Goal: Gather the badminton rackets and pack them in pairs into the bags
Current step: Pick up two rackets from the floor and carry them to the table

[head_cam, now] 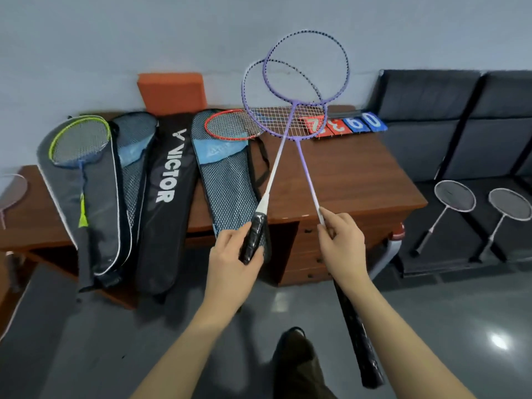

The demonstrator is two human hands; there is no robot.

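Two purple rackets [290, 90] crossed, one gripped per hand, left hand [230, 254], right hand [342, 243], four bags [161, 180] on desk [345, 174]

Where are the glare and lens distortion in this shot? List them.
Head view: ceiling-light glare shows as bright patches on the glossy grey floor; wide-angle distortion bends the brown wooden desk edge and the black sofa; the pale racket at the left edge looks soft.

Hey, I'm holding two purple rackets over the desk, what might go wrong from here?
1. The purple rackets cross at their heads, so the strings or frames may snag.
2. Your right hand pinches the thin shaft above the grip, so that racket might swing or slip.
3. Lowering them could knock the red racket off the blue mesh bag.
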